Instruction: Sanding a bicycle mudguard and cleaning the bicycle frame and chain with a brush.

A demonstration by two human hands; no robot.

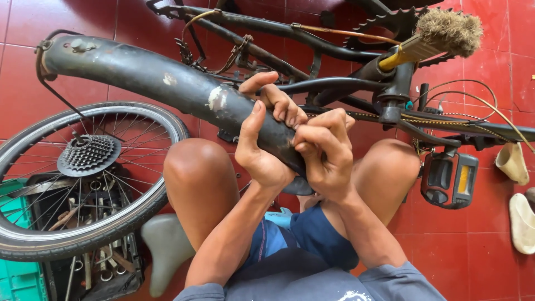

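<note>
A dark, scuffed bicycle frame (156,78) lies across my knees, its thick main tube running from upper left toward the middle. My left hand (262,134) wraps around the lower end of that tube, thumb up along it. My right hand (326,153) is curled tight against the same spot beside the left hand, fingers bent; what it holds, if anything, is hidden. A chain (390,118) and a black pedal (449,179) sit to the right of my hands.
A loose rear wheel with a cog cassette (88,155) lies at left over a black tool box (106,267) and a green crate (16,281). A grey saddle (164,245) rests on the red tile floor. A worn brush (440,33) lies at upper right, pale sandals (515,189) at right.
</note>
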